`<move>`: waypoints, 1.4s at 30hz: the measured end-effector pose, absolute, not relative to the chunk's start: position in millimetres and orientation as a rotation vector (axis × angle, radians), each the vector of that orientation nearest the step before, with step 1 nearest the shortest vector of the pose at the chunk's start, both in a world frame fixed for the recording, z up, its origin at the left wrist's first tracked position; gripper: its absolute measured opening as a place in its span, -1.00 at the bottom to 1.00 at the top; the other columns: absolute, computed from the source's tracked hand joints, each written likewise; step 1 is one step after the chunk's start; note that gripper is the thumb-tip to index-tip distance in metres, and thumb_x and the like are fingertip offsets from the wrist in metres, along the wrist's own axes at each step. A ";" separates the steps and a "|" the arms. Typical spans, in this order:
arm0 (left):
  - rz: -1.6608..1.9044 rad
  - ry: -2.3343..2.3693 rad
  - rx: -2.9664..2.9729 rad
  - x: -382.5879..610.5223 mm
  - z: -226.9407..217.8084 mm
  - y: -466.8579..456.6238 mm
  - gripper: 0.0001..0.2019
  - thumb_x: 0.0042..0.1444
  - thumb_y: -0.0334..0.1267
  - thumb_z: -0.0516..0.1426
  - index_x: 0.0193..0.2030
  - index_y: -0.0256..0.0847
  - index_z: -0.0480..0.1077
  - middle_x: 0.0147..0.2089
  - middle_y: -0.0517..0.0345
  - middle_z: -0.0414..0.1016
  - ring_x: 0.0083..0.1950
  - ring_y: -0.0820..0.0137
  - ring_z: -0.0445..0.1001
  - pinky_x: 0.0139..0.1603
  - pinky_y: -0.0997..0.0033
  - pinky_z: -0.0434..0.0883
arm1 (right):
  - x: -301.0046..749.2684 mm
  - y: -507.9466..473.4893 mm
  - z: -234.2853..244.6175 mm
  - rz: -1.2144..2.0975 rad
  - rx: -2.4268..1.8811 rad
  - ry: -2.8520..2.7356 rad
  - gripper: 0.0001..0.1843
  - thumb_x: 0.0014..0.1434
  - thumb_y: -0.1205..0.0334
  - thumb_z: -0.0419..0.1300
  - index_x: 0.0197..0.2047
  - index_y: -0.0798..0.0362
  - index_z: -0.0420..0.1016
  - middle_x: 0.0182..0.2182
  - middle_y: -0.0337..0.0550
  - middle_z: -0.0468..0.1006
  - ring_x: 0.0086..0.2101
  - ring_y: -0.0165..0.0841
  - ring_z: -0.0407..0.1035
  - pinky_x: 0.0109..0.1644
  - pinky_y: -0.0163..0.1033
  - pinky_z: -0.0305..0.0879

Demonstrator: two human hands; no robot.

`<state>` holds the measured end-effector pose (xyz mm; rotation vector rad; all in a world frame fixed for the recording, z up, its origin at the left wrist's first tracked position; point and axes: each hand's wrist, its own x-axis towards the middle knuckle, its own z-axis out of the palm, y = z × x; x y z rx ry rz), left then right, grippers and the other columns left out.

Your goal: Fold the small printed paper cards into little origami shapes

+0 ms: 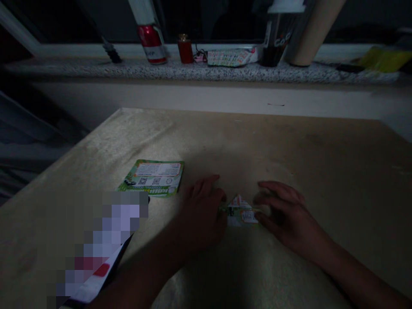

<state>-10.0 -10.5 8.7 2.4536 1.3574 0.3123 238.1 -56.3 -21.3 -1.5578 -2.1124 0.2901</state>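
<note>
A small folded piece of printed paper (240,211), with a pointed top, lies on the beige table (289,146) between my two hands. My left hand (202,206) presses its fingers together on the paper's left edge. My right hand (283,210) pinches the right edge with curled fingers. The light is dim, so the fingertips are hard to make out.
A flat green printed leaflet (153,177) lies to the left of my hands. A blurred-out item (96,244) sits at the near left. On the speckled windowsill (128,68) stand a red can (152,43), a small red bottle (185,50), a colourful packet (231,56) and a dark cup (277,40).
</note>
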 end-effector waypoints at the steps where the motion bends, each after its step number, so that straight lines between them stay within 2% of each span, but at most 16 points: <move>1: 0.325 1.343 2.457 -7.5 7.7 -12.7 -0.73 0.09 -0.37 0.19 -0.04 -0.17 0.46 0.40 -0.12 0.23 0.37 0.02 0.21 0.31 -0.11 0.20 | 235.4 -56.9 -21.3 0.285 -1.539 -2.130 -0.73 0.20 0.18 0.31 0.00 -0.14 0.55 0.18 -0.04 0.45 0.21 0.00 0.28 0.22 0.24 0.21; 3: 0.352 1.309 2.466 -2.1 5.6 -16.9 -0.69 0.12 -0.36 0.17 0.03 -0.18 0.44 0.38 -0.12 0.25 0.37 0.04 0.21 0.33 -0.08 0.19 | 229.5 -57.6 -21.7 0.285 -1.505 -2.156 -0.65 0.21 0.19 0.31 0.07 -0.15 0.52 0.21 -0.04 0.43 0.23 0.00 0.26 0.23 0.24 0.20; 6: 0.375 1.287 2.453 4.5 2.7 -21.4 -0.67 0.19 -0.31 0.15 0.11 -0.17 0.41 0.37 -0.12 0.26 0.36 0.05 0.22 0.33 -0.09 0.17 | 223.4 -56.7 -23.0 0.307 -1.451 -2.142 -0.65 0.21 0.23 0.32 0.08 -0.14 0.52 0.18 -0.05 0.45 0.21 -0.03 0.27 0.23 0.21 0.20; 10: 0.475 1.208 2.386 8.3 0.6 -21.3 -0.78 0.27 -0.26 0.13 0.03 -0.17 0.45 0.29 -0.07 0.36 0.29 0.10 0.29 0.29 -0.01 0.19 | 221.4 -53.8 -21.2 0.443 -1.377 -2.045 -0.74 0.20 0.31 0.32 -0.03 -0.07 0.52 0.00 -0.07 0.56 0.09 -0.10 0.38 0.18 0.11 0.28; 13: 0.554 1.108 2.278 8.8 0.4 -18.8 -0.86 0.33 -0.25 0.10 -0.18 -0.19 0.47 -0.05 0.04 0.53 0.02 0.22 0.43 0.12 0.15 0.28 | 219.9 -53.2 -16.6 0.593 -1.304 -1.940 -0.90 0.22 0.32 0.30 -0.18 -0.03 0.51 -0.25 -0.13 0.58 -0.13 -0.19 0.45 -0.02 -0.02 0.38; 15: 0.553 1.092 2.160 9.2 0.4 -17.6 -0.80 0.33 -0.21 0.10 -0.30 -0.21 0.45 -0.27 0.12 0.50 -0.18 0.30 0.43 -0.05 0.23 0.31 | 218.1 -53.8 -13.3 0.676 -1.261 -1.875 -0.93 0.22 0.31 0.30 -0.21 -0.02 0.51 -0.33 -0.16 0.55 -0.21 -0.23 0.44 -0.12 -0.08 0.38; 17: 0.544 1.103 2.018 9.9 0.6 -17.3 -0.74 0.31 -0.13 0.12 -0.35 -0.22 0.45 -0.36 0.15 0.45 -0.27 0.33 0.39 -0.18 0.29 0.30 | 216.3 -54.9 -10.7 0.772 -1.224 -1.843 -0.98 0.24 0.30 0.29 -0.23 -0.01 0.54 -0.38 -0.18 0.52 -0.26 -0.26 0.42 -0.17 -0.12 0.37; 21: 0.627 1.068 1.746 12.7 2.2 -18.3 -0.76 0.24 -0.08 0.18 -0.32 -0.21 0.49 -0.36 0.16 0.47 -0.30 0.36 0.41 -0.27 0.38 0.29 | 214.3 -57.6 -8.8 0.964 -1.188 -1.793 -0.88 0.29 0.28 0.24 -0.31 0.03 0.57 -0.44 -0.20 0.46 -0.36 -0.33 0.38 -0.31 -0.20 0.33; 25: 0.738 1.001 1.566 14.3 5.2 -19.9 -0.79 0.21 -0.11 0.20 -0.31 -0.21 0.49 -0.39 0.20 0.46 -0.36 0.42 0.38 -0.32 0.45 0.28 | 213.2 -59.2 -8.0 1.010 -1.151 -1.776 -0.91 0.26 0.29 0.26 -0.29 0.05 0.58 -0.40 -0.18 0.49 -0.34 -0.33 0.40 -0.29 -0.21 0.35; 30: 0.753 0.893 1.307 17.0 7.2 -22.0 -0.77 0.19 -0.11 0.22 -0.35 -0.23 0.47 -0.46 0.26 0.38 -0.43 0.49 0.31 -0.39 0.50 0.24 | 211.6 -58.7 -1.0 1.047 -1.101 -1.836 -0.89 0.27 0.25 0.25 -0.30 0.03 0.60 -0.45 -0.22 0.47 -0.37 -0.35 0.38 -0.32 -0.23 0.35; 33: 0.721 0.849 1.070 20.9 6.5 -22.3 -0.74 0.08 -0.08 0.29 -0.40 -0.24 0.46 -0.48 0.25 0.40 -0.46 0.50 0.32 -0.41 0.51 0.26 | 212.0 -57.2 3.0 0.998 -1.034 -1.892 -0.88 0.29 0.21 0.25 -0.28 -0.01 0.60 -0.45 -0.24 0.54 -0.35 -0.32 0.43 -0.15 -0.12 0.43; 35: 0.696 0.839 0.945 23.2 5.9 -22.0 -0.72 0.00 -0.06 0.33 -0.43 -0.24 0.45 -0.49 0.25 0.41 -0.49 0.51 0.33 -0.43 0.50 0.28 | 212.3 -56.4 4.1 0.952 -0.986 -1.924 -0.87 0.30 0.20 0.25 -0.29 -0.04 0.60 -0.45 -0.26 0.56 -0.36 -0.32 0.45 0.00 -0.02 0.41; 37: 0.686 0.834 0.890 24.0 6.2 -21.5 -0.71 -0.02 -0.06 0.35 -0.43 -0.24 0.46 -0.50 0.26 0.42 -0.51 0.52 0.33 -0.43 0.50 0.29 | 212.5 -56.1 4.5 0.935 -0.953 -1.936 -0.88 0.30 0.23 0.24 -0.29 -0.04 0.58 -0.44 -0.28 0.58 -0.38 -0.34 0.45 0.08 0.02 0.36; 39: 0.683 0.833 0.905 22.8 7.5 -20.9 -0.72 0.01 -0.07 0.35 -0.42 -0.25 0.48 -0.49 0.25 0.44 -0.50 0.53 0.35 -0.41 0.50 0.31 | 212.5 -56.3 4.9 0.945 -0.946 -1.922 -0.89 0.29 0.27 0.24 -0.30 -0.02 0.57 -0.44 -0.27 0.57 -0.36 -0.33 0.44 0.04 -0.01 0.36; 42: 0.679 0.801 0.989 18.8 9.5 -20.3 -0.74 0.00 -0.10 0.38 -0.33 -0.26 0.54 -0.40 0.20 0.53 -0.41 0.49 0.43 -0.32 0.48 0.37 | 212.8 -56.9 6.1 0.990 -0.990 -1.833 -0.86 0.26 0.28 0.26 -0.36 0.01 0.55 -0.51 -0.27 0.50 -0.38 -0.33 0.40 -0.15 -0.12 0.39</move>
